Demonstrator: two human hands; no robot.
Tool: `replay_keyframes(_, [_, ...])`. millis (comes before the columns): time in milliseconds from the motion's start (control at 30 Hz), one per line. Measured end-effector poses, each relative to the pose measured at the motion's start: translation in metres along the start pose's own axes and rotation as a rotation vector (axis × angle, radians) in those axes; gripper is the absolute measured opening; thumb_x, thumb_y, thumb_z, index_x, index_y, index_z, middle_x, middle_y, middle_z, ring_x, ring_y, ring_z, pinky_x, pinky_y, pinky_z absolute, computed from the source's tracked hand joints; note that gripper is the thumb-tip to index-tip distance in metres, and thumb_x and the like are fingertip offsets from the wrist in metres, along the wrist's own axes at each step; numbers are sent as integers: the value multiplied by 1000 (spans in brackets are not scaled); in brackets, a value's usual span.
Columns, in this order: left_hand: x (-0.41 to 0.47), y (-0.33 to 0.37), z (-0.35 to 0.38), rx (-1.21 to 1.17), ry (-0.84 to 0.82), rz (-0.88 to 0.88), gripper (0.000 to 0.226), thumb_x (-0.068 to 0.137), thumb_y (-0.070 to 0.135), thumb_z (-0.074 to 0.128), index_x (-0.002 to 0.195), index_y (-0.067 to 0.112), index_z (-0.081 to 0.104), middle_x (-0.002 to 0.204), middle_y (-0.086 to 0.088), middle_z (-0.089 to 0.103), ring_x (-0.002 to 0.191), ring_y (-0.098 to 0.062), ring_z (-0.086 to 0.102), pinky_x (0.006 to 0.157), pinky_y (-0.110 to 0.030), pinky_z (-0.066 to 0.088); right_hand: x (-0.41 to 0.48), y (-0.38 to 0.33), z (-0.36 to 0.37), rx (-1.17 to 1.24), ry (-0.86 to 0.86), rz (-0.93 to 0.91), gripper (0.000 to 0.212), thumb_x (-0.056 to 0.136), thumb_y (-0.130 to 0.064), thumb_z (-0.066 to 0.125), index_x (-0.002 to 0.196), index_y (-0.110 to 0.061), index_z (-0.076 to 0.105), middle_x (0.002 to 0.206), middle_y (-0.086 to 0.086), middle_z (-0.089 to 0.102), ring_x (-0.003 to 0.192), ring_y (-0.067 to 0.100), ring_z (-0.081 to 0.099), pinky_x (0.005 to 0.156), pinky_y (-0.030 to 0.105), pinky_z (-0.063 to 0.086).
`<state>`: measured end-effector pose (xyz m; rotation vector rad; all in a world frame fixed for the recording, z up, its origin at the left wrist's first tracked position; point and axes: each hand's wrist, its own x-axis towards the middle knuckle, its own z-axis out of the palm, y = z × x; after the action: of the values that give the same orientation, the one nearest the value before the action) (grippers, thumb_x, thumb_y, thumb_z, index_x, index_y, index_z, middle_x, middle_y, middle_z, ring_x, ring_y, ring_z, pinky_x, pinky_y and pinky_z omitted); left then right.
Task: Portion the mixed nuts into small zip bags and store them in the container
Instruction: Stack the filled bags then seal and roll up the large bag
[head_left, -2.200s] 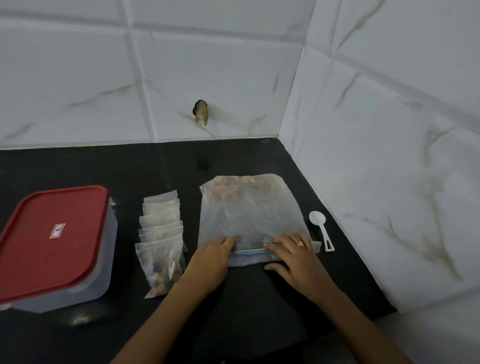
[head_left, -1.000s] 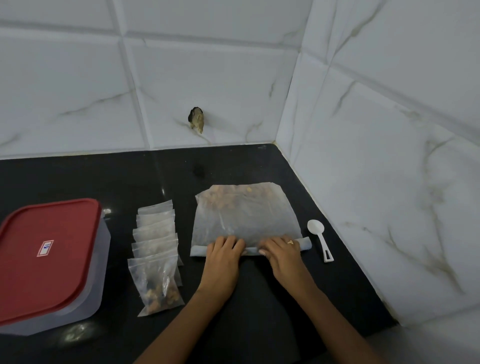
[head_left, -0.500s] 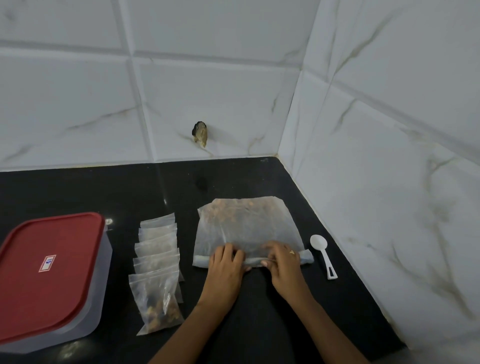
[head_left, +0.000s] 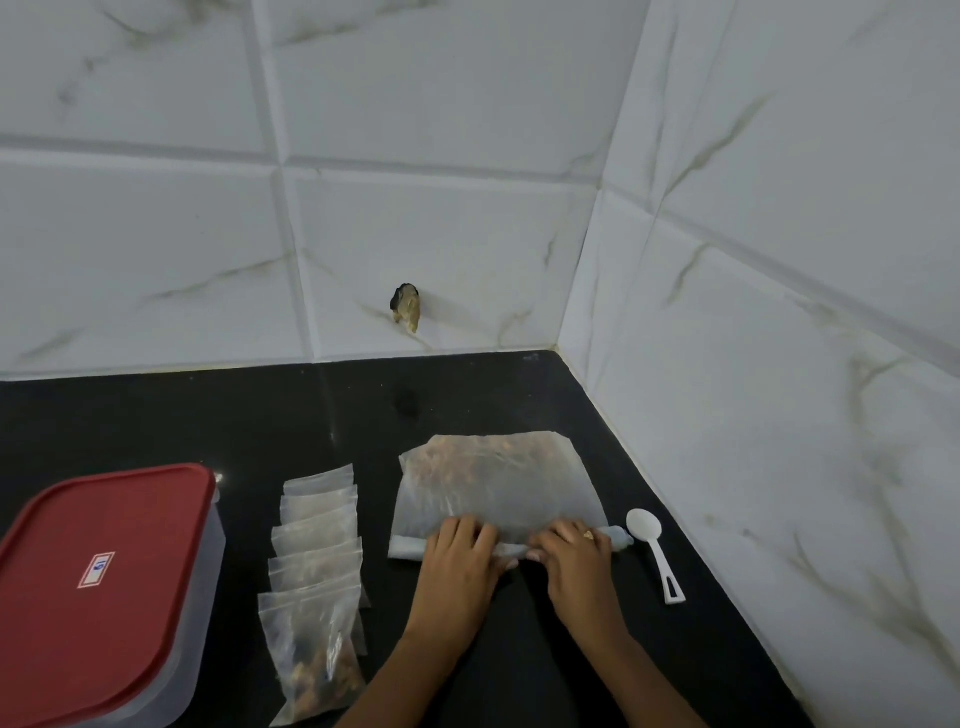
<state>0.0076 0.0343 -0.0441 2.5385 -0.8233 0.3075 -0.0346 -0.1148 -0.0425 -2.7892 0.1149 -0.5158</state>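
A large translucent zip bag (head_left: 493, 483) lies flat on the black counter, with the mixed nuts gathered at its far end. Its near edge is rolled into a tight tube. My left hand (head_left: 460, 558) and my right hand (head_left: 576, 556) sit side by side on that roll, fingers curled over it. To the left, several small zip bags (head_left: 317, 571) lie overlapped in a row, each holding nuts. The container (head_left: 98, 592) with a red lid stands shut at the far left.
A small white plastic spoon (head_left: 652, 548) lies just right of the large bag. White tiled walls close the counter (head_left: 260, 415) at the back and right, meeting in a corner. A dark chipped hole (head_left: 406, 306) marks the back wall.
Both hands have rolled the large bag's near edge away from me, so the roll is thicker and the flat part shorter. The camera view has tilted up a little.
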Motion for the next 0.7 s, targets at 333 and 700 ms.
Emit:
replay_keyframes(333, [14,-5,1,-27,-6,-95,15,93,18,47,102,26,56,110,8,54,98,-9,44,85,-18,31,-3,4,2,-26,90,-58,17,80,-42,46,92,-31,53,97,-7,49,88,8,39,72,24,47])
replay_keyframes(700, [7,-3,-5,-18,-75,-114,30,96,45,35,116,25,44,125,6,36,118,-14,33,105,-27,20,6,7,6,-75,93,-68,18,70,-7,66,74,-24,62,86,-5,60,79,14,60,69,27,49])
